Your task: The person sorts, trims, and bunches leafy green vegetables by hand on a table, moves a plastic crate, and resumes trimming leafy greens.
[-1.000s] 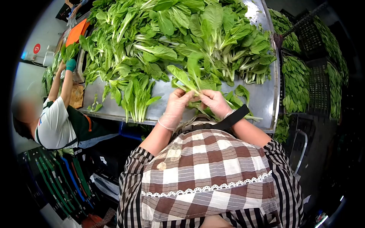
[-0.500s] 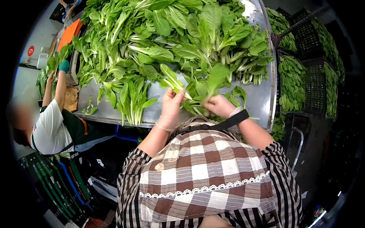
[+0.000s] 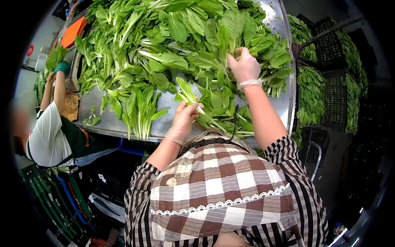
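Your left hand in a thin translucent glove has its fingers clamped on a small bright-green leafy stalk with a pale stem, above the near edge of the shiny metal desk. Your gloved right hand reaches into the big green leafy heap toward the right edge, apparently selecting 1 more stalk; I cannot tell whether its fingers grip yet, and lifting cleanly calls for a low stem pinch.

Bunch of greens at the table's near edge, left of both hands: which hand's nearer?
Left. The left hand is just right of the bunch; the right hand is farther right and forward, at the big heap.
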Tool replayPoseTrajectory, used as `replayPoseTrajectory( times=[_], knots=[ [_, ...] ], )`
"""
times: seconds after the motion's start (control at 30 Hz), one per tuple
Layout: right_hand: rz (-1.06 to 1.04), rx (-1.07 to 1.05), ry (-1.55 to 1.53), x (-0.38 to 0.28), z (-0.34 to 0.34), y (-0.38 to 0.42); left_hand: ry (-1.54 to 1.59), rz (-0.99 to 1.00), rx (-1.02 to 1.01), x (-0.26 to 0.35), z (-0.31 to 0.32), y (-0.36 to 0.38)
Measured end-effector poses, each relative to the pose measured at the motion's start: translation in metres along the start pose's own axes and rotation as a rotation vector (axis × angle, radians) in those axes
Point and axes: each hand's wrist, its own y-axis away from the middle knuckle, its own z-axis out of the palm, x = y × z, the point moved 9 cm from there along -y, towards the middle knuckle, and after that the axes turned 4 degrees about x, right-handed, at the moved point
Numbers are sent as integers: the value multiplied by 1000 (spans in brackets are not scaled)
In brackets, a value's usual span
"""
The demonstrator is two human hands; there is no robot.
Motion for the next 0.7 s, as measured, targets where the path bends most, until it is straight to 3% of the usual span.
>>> replayPoseTrajectory(
  times=[0.23, 0.27, 0.37, 0.4, 0.5, 0.7],
  knots=[
    [51, -116, 149, -2, -5, -29, -11, 46, -44, 5, 17, 13],
    [24, -89, 57, -6, -11, -27, -14, 46, -50, 8, 19, 14],
    [330, -279, -995, 3, 4, -13, 55, 110, -81, 14, 17, 14],
    [400, -378, -1104, 3, 4, -7, 74, 125, -88, 17, 17, 14],
    [337, -516, -1264, -13, -6, 26, 120, 160, -113, 25, 20, 15],
    [370, -843, -1405, -14, 14, 102, 166, 207, -166, 43, 41, 26]
  ],
)
